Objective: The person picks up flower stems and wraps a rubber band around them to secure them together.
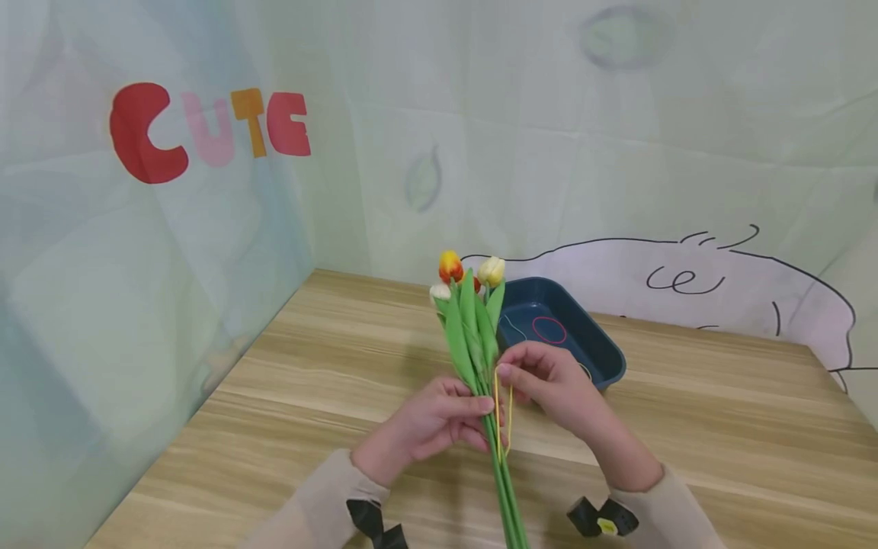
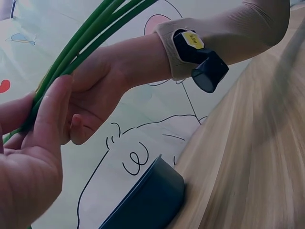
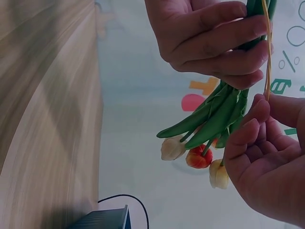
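In the head view my left hand [image 1: 442, 418] grips a bunch of tulips [image 1: 472, 328] by the green stems, just below the leaves. The blooms are orange-red, pale yellow and white, and the stems run down toward me. My right hand [image 1: 552, 381] pinches a yellow rubber band [image 1: 510, 415] between thumb and forefinger, beside the stems. The band is drawn out into a long loop whose lower end meets the stems below my left hand. In the right wrist view the band [image 3: 268, 57] stretches taut along the stems up from my right fingertips [image 3: 259, 107].
A dark blue tray [image 1: 613, 370] stands behind my right hand on the wooden table [image 1: 329, 343]. Inside it lie a red rubber band [image 1: 549, 330] and a pale thin loop. A printed cloth [image 1: 480, 114] hangs along the left and back of the table.
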Demonstrator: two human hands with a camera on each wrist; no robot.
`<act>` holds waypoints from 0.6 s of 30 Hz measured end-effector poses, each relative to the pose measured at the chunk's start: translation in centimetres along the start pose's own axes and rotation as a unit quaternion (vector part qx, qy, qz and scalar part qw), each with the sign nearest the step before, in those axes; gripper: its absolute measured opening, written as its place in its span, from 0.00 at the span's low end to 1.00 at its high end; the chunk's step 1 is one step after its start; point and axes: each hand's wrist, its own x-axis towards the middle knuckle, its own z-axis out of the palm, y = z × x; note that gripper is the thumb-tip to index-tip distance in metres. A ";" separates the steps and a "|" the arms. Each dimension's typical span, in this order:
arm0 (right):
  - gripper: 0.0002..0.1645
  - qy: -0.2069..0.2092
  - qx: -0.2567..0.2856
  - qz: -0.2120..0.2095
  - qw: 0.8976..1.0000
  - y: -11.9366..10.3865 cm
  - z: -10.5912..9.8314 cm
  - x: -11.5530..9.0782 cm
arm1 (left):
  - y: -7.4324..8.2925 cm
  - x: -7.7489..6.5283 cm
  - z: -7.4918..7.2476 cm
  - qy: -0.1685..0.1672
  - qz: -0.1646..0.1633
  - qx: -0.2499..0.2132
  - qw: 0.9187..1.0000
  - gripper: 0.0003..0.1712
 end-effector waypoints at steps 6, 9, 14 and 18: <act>0.09 0.011 -0.008 -0.005 1.000 0.1 -0.1 0.2 | -0.1 0.0 0.4 -0.005 -0.007 0.010 1.000 0.11; 0.09 0.017 -0.015 -0.004 1.000 0.2 -0.4 0.3 | -0.2 0.1 0.5 -0.008 -0.008 0.017 1.000 0.09; 0.09 0.006 0.042 -0.004 0.999 0.3 -1.2 0.2 | -0.2 0.1 0.1 -0.012 -0.017 0.039 0.999 0.08; 0.07 -0.065 0.183 0.001 0.981 0.4 -2.3 0.0 | 0.0 0.0 -0.3 -0.014 -0.025 0.068 0.997 0.04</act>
